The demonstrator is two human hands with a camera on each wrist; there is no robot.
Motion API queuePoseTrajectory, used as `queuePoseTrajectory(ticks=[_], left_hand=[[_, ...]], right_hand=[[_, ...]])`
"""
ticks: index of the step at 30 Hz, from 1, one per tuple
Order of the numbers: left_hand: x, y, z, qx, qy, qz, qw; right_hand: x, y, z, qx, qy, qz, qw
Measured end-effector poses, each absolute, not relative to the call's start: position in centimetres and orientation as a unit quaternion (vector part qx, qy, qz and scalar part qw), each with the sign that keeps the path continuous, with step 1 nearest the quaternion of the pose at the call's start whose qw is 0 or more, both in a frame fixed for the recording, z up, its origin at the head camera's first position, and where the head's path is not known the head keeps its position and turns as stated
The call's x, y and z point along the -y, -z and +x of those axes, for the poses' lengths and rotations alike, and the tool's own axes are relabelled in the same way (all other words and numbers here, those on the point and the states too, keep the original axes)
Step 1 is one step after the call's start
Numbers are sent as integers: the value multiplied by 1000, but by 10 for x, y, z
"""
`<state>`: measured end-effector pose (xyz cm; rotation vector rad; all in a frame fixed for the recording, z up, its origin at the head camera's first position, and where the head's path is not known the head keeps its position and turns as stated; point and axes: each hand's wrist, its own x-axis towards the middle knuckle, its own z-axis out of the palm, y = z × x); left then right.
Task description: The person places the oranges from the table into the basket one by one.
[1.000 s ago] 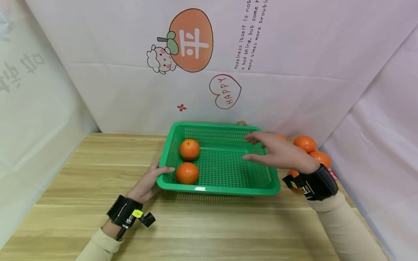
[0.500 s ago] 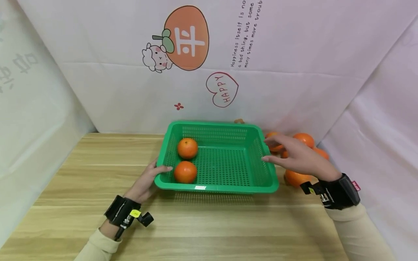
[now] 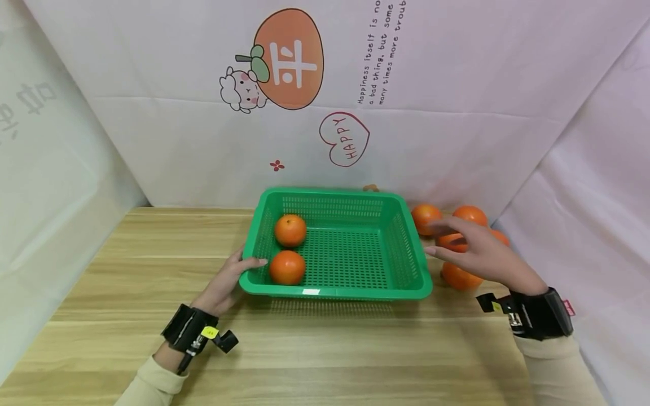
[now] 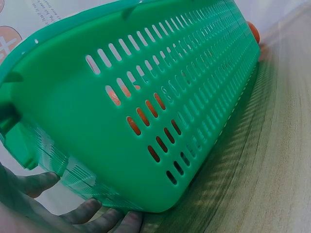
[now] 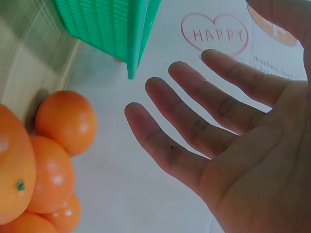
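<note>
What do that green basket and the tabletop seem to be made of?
The green basket looks like moulded plastic, smooth and slightly shiny: it is evenly coloured, with neat rows of slots. The tabletop looks like pale wood with a soft sheen, judging by its grain streaks, though it could be a printed laminate.

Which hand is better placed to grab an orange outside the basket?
Probably the right hand: it hovers empty above the loose oranges, while the left hand grips the green basket.
</note>
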<state>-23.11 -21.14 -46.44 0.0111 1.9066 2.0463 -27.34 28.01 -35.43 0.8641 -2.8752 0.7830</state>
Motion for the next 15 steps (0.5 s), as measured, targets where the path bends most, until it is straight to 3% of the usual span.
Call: queuePoseTrajectory(ticks=[15], left_hand=[[211,467,-232,-674,-720,7,166]], right_hand=[[-316,366,-260,941,-272,197,40]])
